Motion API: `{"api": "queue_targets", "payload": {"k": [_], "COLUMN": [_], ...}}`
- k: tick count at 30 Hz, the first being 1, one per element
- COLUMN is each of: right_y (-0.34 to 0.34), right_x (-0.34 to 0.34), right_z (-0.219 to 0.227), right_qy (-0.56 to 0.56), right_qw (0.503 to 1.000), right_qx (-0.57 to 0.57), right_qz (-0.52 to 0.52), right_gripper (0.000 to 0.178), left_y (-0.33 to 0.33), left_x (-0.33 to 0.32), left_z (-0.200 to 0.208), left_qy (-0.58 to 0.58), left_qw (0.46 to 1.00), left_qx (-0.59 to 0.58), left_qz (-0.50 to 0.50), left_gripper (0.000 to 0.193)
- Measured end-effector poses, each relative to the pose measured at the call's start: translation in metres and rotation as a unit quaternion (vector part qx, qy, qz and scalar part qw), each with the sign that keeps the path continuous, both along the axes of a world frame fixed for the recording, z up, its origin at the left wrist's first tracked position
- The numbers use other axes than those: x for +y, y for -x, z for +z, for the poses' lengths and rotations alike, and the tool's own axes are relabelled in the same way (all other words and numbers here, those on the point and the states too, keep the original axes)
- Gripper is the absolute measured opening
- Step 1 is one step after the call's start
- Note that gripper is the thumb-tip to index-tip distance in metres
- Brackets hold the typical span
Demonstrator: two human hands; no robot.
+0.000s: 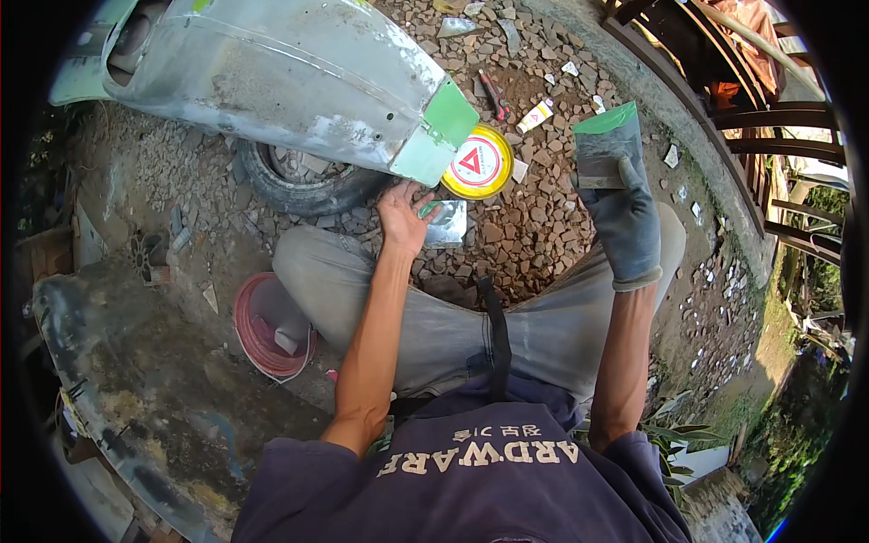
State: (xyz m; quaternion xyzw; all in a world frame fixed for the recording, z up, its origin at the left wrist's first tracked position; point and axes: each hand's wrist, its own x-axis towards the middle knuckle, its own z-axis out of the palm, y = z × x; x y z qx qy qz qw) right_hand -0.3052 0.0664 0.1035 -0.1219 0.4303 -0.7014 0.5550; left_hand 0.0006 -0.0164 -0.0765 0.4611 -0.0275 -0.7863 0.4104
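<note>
A large grey scooter-like body panel [281, 81] with white patches and a green corner tip lies at the upper left, partly over a black tyre [312, 195]. My bare left hand [405, 217] is just below that tip, fingers apart and slightly curled; whether they touch the panel is unclear. Beside its thumb lies a shiny flat sheet [448, 226] on the gravel. My right hand [623, 222], in a dark grey glove, grips a flat rectangular spreader plate [608, 145] with a green far edge. A round yellow-rimmed tin lid [477, 163] sits near the panel tip.
A red-handled tool [493, 97] and a small white-and-yellow tube [535, 116] lie on the broken gravel. The pink bucket [274, 326] stands left of my knee, near a worn dark panel [172, 398]. Brown metal bars [769, 118] rise at the right.
</note>
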Motion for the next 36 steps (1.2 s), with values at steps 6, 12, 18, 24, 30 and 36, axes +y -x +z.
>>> {"api": "queue_targets", "payload": {"k": [6,12,18,24,30,36], "right_y": [0.088,0.127,0.136,0.141,0.148,0.125], "right_x": [-0.007,-0.060,-0.057,-0.035,-0.020,-0.027], "right_z": [0.037,0.026,0.006,-0.019,-0.044,-0.038], "right_qy": [0.013,0.083,0.064,0.007,-0.012,-0.007], "right_qw": [0.997,0.990,0.979,0.988,0.980,0.963], "right_qx": [0.082,0.076,0.137,-0.044,-0.035,-0.096], "right_qz": [0.005,0.090,0.136,0.145,0.194,0.252], "right_gripper": [0.041,0.040,0.041,0.045,0.054,0.048], "left_y": [0.002,0.003,0.042,0.049,0.058,0.010], "left_x": [0.033,0.060,0.082,0.087,0.093,0.146], "left_z": [-0.053,-0.092,-0.077,-0.076,-0.090,-0.106], "left_qy": [-0.141,-0.104,-0.069,-0.120,-0.098,-0.080], "left_qw": [0.914,0.618,0.598,0.651,0.645,0.778], "left_qx": [-0.373,-0.635,-0.719,-0.687,-0.708,-0.611], "left_qz": [-0.072,-0.452,-0.348,-0.300,-0.272,-0.119], "left_gripper": [0.057,0.143,0.130,0.122,0.110,0.060]}}
